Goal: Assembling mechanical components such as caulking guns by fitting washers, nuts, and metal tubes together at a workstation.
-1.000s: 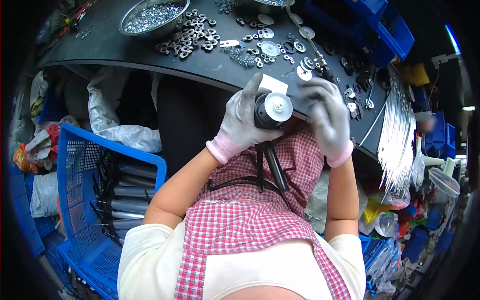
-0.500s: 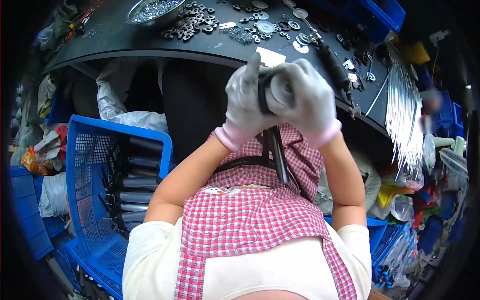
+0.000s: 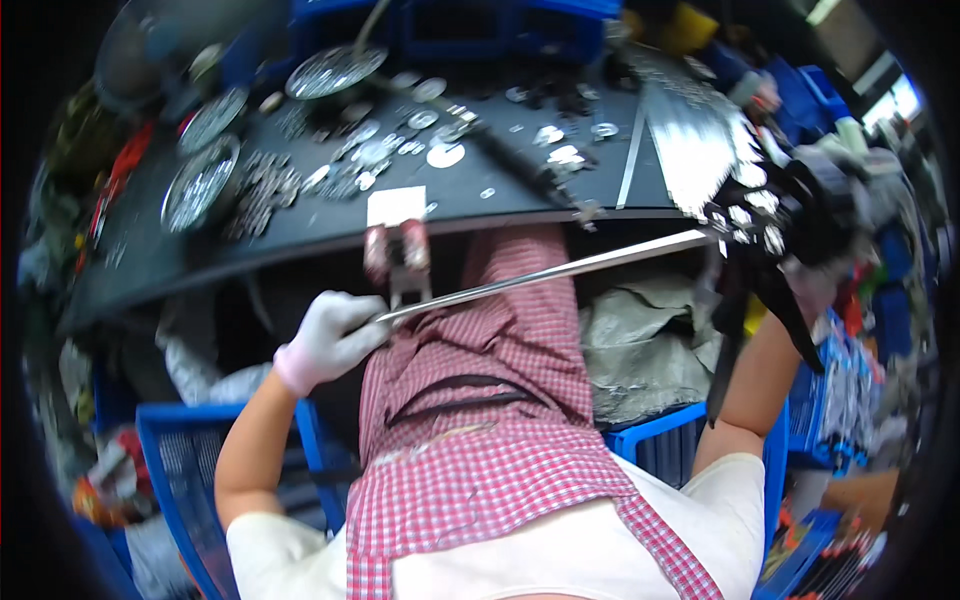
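A long thin silver metal rod (image 3: 560, 272) slants across my lap. My left hand (image 3: 335, 340), in a white glove with a pink cuff, is closed around its lower end. At the right, my gloved right hand (image 3: 835, 190) is lifted to the side, partly hidden by a cluster of black curved pieces (image 3: 770, 270) with shiny metal bits. This cluster sits at the rod's upper end; blur hides how they join. The right fingers are smeared, so their grip cannot be made out. A red and metal fixture (image 3: 397, 255) stands at the table's edge near my left hand.
The dark table (image 3: 320, 225) holds shiny metal bowls (image 3: 200, 185), piles of small parts (image 3: 265, 190), a white card (image 3: 396, 205) and a bundle of silver rods (image 3: 690, 140). A black-handled tool (image 3: 515, 160) lies there. Blue crates (image 3: 170, 440) flank me.
The view has swung right. My hands, together before on a dark ring-like piece and round part, are now far apart. A silver rod and black cluster now show between them.
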Available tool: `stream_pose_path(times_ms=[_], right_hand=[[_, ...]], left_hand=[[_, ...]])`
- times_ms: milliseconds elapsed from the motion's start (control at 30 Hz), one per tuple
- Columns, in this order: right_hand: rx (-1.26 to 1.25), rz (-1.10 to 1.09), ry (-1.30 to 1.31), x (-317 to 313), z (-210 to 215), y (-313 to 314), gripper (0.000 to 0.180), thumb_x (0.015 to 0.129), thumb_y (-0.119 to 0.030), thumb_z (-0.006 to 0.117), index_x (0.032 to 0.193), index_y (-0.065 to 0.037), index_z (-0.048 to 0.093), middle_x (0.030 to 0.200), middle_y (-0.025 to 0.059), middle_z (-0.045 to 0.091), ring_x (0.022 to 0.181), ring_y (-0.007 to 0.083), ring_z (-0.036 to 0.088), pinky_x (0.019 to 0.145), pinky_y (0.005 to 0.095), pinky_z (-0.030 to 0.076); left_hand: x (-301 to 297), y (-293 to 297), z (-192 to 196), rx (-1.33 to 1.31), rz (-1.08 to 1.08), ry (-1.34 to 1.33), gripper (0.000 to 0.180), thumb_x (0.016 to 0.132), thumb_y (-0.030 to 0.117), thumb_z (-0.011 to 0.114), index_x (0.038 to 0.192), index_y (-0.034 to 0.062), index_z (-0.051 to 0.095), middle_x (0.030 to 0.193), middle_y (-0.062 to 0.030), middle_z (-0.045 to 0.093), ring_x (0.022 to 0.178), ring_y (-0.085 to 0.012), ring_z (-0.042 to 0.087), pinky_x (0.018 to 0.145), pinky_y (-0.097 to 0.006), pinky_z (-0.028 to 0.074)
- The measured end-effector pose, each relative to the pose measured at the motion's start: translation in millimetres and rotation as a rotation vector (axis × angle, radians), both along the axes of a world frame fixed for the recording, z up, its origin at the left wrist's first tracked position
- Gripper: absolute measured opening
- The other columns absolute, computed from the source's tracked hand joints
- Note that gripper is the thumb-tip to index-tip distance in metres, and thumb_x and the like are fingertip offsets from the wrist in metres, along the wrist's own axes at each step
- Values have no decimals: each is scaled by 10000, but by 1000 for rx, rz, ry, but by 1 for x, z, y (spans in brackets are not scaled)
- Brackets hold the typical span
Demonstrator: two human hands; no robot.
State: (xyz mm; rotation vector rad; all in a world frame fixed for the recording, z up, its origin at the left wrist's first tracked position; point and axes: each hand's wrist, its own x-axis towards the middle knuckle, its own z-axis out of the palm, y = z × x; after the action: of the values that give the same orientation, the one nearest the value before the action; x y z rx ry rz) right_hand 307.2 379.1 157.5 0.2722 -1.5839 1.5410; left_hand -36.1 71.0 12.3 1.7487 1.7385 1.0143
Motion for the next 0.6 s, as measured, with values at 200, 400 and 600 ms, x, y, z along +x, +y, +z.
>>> stream_pose_path(times_ms=[200, 400, 600], right_hand=[[270, -1116, -470, 25, -4, 14, 474, 1015, -338, 382, 1367, -23, 415, 1198, 59, 534, 883, 90, 488, 870, 249, 411], [579, -1258, -143, -82, -108, -11, 908, 811, -332, 692, 1473, -21, 153, 1173, 222, 578, 1002, 341, 621, 841, 403, 496], [252, -1133, -14, -130, -106, 7, 619, 891, -94, 630, 1432, -27, 337, 1136, 65, 600, 901, 92, 586, 811, 238, 482]], left_hand=[[-3, -10, 10, 274, 410, 187, 162, 797, 137, 643, 683, 25, 613, 534, -105, 537, 461, -216, 564, 468, -306, 417], [59, 23, 8, -30, 277, -417, 249, 881, 176, 571, 718, -10, 601, 615, -28, 559, 562, -65, 504, 509, -255, 408], [88, 13, 12, 27, 181, -108, 150, 920, 118, 520, 943, -1, 609, 562, -21, 501, 462, -78, 464, 442, -250, 364]])
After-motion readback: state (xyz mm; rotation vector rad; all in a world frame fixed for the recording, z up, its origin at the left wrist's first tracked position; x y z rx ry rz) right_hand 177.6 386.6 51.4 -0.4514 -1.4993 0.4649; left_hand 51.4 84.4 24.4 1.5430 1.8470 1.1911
